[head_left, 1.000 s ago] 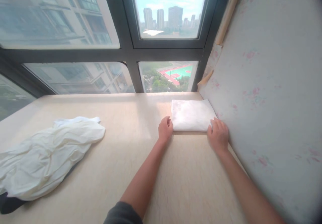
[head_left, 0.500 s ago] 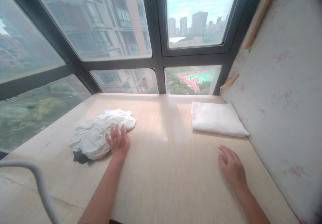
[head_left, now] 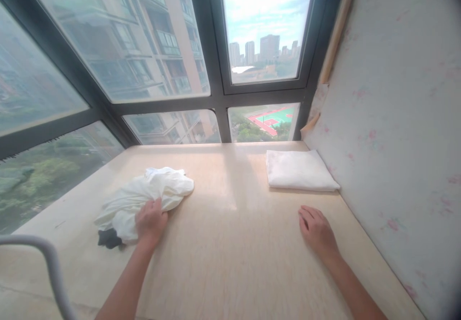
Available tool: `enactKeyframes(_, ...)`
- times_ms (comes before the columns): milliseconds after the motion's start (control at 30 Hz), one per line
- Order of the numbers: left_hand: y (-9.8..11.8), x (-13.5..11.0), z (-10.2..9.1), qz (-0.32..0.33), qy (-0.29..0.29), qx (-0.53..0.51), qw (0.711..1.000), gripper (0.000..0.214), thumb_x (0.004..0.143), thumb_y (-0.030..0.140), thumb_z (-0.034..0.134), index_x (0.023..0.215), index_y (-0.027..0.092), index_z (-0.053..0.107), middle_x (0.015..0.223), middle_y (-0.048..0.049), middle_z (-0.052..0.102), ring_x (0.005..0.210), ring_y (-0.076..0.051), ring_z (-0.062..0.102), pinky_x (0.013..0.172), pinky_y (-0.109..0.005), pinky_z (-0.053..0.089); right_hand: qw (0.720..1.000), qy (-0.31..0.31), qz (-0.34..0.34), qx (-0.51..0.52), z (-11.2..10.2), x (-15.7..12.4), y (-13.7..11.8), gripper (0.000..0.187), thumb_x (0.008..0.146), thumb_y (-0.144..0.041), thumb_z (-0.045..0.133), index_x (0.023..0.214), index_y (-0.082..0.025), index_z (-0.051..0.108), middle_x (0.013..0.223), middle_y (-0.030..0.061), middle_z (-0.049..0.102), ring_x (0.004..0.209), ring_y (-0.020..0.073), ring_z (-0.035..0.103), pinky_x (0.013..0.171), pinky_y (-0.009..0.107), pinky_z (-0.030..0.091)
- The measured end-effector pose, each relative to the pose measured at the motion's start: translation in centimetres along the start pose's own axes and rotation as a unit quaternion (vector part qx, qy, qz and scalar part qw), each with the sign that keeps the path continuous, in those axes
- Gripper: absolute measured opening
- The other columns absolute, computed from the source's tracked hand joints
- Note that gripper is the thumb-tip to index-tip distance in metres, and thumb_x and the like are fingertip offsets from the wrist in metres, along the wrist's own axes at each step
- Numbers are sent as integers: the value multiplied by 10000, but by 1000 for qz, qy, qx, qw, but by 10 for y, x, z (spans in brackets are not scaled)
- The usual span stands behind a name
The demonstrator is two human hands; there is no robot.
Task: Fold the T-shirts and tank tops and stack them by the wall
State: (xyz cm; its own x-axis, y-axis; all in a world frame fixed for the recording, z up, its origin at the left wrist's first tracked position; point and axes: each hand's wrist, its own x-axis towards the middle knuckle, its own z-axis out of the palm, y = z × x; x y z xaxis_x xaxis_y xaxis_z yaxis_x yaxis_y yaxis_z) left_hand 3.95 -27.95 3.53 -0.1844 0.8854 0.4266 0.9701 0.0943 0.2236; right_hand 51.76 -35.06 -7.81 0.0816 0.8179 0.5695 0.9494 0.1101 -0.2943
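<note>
At the left of the surface lies a crumpled white cloth garment [head_left: 173,183], with a small dark piece [head_left: 110,238] showing at its near left end. My left hand [head_left: 151,221] is on its near side, fingers curled into the fabric so that the fingertips are hidden. My right hand [head_left: 317,231] rests on the bare wood at the right, loosely curved, with nothing in it. Just beyond that hand, apart from it, lies a folded white cloth [head_left: 300,170], flat and roughly rectangular.
Both hands are over a pale wooden surface [head_left: 230,253]. A grey curved tube [head_left: 50,257] stands at the lower left. Dark window frames [head_left: 216,101] border the far and left sides. A flower-patterned wall [head_left: 396,142] with peeling paper closes off the right.
My left hand has moved nearer and left, and its spread fingers have closed into the garment. The right hand's fingers have drawn slightly closer together. The view has shifted a little.
</note>
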Motion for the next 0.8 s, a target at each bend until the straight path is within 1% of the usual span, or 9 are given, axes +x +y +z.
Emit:
enactKeyframes(133, 17, -35, 24, 102, -82, -60, 990, 236, 881, 192, 566, 1093, 169, 667, 1026, -65, 684, 976, -218, 660, 889, -401, 549, 1000, -13, 8, 2, -3, 3, -2, 262, 911, -200, 461, 1010, -177, 703, 1102, 122, 693, 1048, 268, 608, 924, 450, 503)
enactKeyframes(267, 70, -102, 38, 169, -126, -124, 970, 349, 846, 183, 521, 1160, 223, 666, 1106, -68, 689, 1034, -216, 660, 903, -347, 554, 1000, -20, 10, -4, -3, 2, -1, 266, 907, -191, 459, 1029, -173, 695, 1114, 118, 687, 1052, 269, 601, 924, 451, 499)
enactKeyframes(400, 140, -168, 29, 247, -173, -244, 922, 534, 823, 153, 529, 1354, 211, 538, 1226, -130, 655, 1121, -255, 628, 952, -414, 546, 1000, -12, 2, -6, -2, -1, 2, 265, 904, -189, 466, 1043, -163, 690, 1120, 125, 681, 1055, 267, 597, 936, 448, 495)
enactKeyframes(467, 168, -188, 17, 287, -202, -303, 886, 667, 793, 139, 558, 1446, 195, 432, 1344, -159, 593, 1211, -265, 584, 995, -422, 530, 1000, -12, 0, -3, -2, 0, 2, 259, 892, -178, 479, 1046, -161, 688, 1122, 123, 681, 1057, 264, 594, 944, 442, 494)
enactKeyframes(533, 185, -197, 3, 338, -228, -339, 848, 703, 773, 125, 575, 1452, 212, 418, 1425, -149, 536, 1283, -262, 535, 1040, -419, 504, 1000, -16, 1, 1, -4, 1, 1, 253, 883, -166, 489, 1042, -155, 685, 1117, 122, 683, 1058, 262, 592, 947, 434, 494)
enactKeyframes(600, 188, -192, -8, 369, -234, -345, 830, 614, 802, 122, 559, 1396, 251, 477, 1446, -114, 527, 1315, -251, 509, 1078, -429, 473, 1000, -19, 4, 4, -6, 2, 1, 250, 879, -156, 488, 1034, -155, 684, 1113, 120, 685, 1061, 261, 589, 947, 430, 496)
enactKeyframes(633, 184, -184, -11, 370, -227, -340, 835, 557, 828, 129, 543, 1366, 264, 504, 1435, -102, 540, 1317, -246, 508, 1085, -436, 465, 1000, -19, 5, 5, -7, 2, 1, 249, 879, -154, 486, 1030, -158, 684, 1111, 118, 686, 1059, 261, 589, 946, 430, 497)
enactKeyframes(700, 164, -161, -9, 344, -191, -311, 865, 477, 868, 151, 518, 1329, 268, 535, 1394, -97, 576, 1293, -244, 529, 1071, -447, 473, 1000, -22, 8, 9, -7, 3, 1, 245, 879, -158, 485, 1024, -166, 682, 1110, 114, 686, 1055, 261, 589, 942, 432, 499)
enactKeyframes(800, 107, -121, 7, 261, -104, -223, 934, 407, 882, 200, 504, 1282, 222, 574, 1322, -128, 622, 1243, -278, 568, 1029, -491, 493, 999, -25, 11, 19, -6, 2, 4, 241, 879, -171, 487, 1023, -167, 680, 1107, 115, 686, 1051, 263, 588, 938, 438, 501)
